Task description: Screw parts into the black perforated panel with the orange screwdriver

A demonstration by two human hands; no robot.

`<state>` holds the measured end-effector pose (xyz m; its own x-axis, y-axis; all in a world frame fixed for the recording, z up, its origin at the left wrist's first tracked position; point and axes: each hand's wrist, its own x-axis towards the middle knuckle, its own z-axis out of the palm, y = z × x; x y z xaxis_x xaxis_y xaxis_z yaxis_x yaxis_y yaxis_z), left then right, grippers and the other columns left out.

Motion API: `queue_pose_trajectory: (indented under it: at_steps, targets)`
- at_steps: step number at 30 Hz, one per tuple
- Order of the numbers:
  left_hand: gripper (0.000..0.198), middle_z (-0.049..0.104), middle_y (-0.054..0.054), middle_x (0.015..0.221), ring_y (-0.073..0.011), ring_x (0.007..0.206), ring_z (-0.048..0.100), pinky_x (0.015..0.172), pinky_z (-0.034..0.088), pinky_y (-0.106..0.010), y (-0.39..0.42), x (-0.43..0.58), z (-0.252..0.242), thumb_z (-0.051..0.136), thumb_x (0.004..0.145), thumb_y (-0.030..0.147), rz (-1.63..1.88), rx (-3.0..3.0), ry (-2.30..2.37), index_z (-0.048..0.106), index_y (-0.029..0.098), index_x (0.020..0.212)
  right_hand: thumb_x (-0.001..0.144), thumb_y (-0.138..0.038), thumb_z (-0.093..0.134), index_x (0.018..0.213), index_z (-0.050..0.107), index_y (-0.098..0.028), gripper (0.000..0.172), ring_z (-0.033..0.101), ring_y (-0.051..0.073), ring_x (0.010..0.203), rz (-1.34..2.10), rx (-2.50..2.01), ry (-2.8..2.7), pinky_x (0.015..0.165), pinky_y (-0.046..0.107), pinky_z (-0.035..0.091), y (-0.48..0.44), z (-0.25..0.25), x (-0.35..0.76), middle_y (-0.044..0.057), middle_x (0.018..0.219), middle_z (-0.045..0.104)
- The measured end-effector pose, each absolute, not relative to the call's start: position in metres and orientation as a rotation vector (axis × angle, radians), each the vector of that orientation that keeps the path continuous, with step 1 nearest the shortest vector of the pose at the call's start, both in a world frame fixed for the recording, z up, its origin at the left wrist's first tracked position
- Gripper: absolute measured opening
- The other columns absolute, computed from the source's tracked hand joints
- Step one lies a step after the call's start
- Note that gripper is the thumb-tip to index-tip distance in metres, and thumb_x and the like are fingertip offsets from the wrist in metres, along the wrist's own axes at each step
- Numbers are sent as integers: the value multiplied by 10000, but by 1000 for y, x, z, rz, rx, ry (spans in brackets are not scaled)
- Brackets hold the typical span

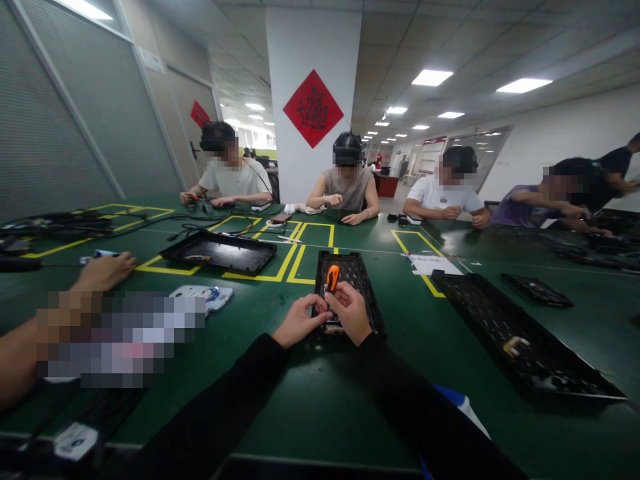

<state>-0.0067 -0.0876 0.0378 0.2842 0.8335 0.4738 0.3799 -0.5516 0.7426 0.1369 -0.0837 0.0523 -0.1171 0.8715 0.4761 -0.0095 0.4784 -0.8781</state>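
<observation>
Orange-handled tool (333, 277) stands nearly upright over a black tray (371, 290), directly in front of the person. The right hand (354, 312) has its thumb and fingers clamped around the lower handle; the grip looks chosen to keep the tool vertical, with its far end directed down into the tray. That end is hidden behind the fingers. The left hand (297, 321) comes in from the other side, thumb and fingertips close together beside the tool. It may be steadying the tool or a small part (I cannot tell which, or whether it grips anything). The tray lies lengthwise between the forearms, probably so that both hands reach it equally well.

Around it, the green table (320, 407) carries yellow tape (260, 276) in rectangles. Well apart to the right lies a longer black tray (475, 313) with a yellowish piece (517, 345) inside, and near it a sheet of paper (435, 265). A wide tray (237, 253) sits to the left, beyond a co-worker's hand (107, 272). Nothing solid blocks the upper end of the handle; what gets in the way is the hands themselves, covering much of the tray's near half. Part of a blue-and-white thing (467, 408) shows beside the right sleeve (400, 393).
</observation>
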Motion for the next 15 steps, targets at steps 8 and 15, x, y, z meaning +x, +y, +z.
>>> queue_pose_trajectory:
  at_steps: [8,15]
  targets:
    - [144,583,-23,740,-132,733,522,728,405,-259,-87,-11,36,553,746,279,1158,2154,1046,603,144,757,800,-285,474,1037,591,-161,292,453,66,517,1020,-711,-1471,496,204,398,-86,57,139,23,823,579]
    - [169,575,-21,732,-124,705,519,704,413,-254,-87,-9,35,571,730,307,1177,2119,1051,591,140,753,770,-311,535,1068,566,-158,336,509,90,580,1044,-725,-1468,544,215,436,-87,56,137,29,811,593]
